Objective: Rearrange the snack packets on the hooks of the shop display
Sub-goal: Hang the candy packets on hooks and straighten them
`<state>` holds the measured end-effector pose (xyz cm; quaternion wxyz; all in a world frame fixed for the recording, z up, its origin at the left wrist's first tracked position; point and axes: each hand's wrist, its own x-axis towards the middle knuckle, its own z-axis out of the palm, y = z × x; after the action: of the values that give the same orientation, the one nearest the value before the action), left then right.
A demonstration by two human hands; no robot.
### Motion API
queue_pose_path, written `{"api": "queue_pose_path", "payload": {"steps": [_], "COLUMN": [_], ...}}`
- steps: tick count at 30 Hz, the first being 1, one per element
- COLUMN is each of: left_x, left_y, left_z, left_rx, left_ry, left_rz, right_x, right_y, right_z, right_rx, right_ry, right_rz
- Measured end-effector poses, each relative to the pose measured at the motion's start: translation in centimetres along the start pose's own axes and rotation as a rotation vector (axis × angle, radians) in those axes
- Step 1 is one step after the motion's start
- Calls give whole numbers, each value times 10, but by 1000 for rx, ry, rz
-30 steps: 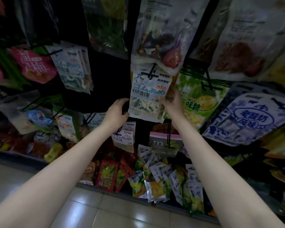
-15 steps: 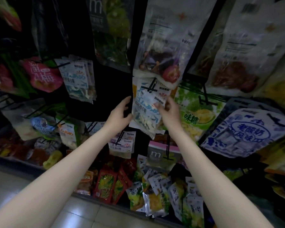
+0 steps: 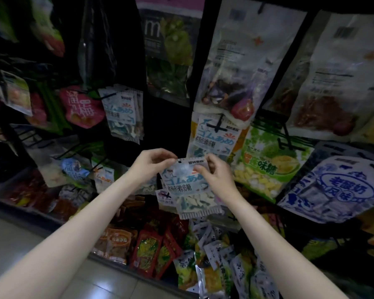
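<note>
The left hand (image 3: 152, 164) and right hand (image 3: 214, 174) pinch the packet's (image 3: 191, 186) top corners; light, crinkly and floppy, best held there.

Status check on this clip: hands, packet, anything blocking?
Left hand and right hand pinch white-blue packet by its top corners. Packet off any hook, held before the display. Nothing in the way.

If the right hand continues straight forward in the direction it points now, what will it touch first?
Probably the white and blue packet hanging on its hook, just above and beyond the right hand. Depth is unclear, so the gap cannot be judged.
</note>
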<state>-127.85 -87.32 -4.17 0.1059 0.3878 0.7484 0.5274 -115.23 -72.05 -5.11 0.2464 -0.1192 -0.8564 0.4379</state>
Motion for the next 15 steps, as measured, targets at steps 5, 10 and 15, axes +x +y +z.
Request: {"api": "queue_pose_path", "payload": {"steps": [5,10,15], "left_x": [12,38,66], "left_y": [-31,-63,-83], "left_z": [-54,-122,-169], "left_rx": [-56,-96,-126], "left_ry": [24,77,214], "left_rz": [-35,-137,-124], "right_x": [42,84,116], "right_y": [-26,-55,-74], "right_z": [58,123,159], "right_rx": [26,15,29], "right_ry": [-16,-7,16], "right_rz": [-4,28,106]}}
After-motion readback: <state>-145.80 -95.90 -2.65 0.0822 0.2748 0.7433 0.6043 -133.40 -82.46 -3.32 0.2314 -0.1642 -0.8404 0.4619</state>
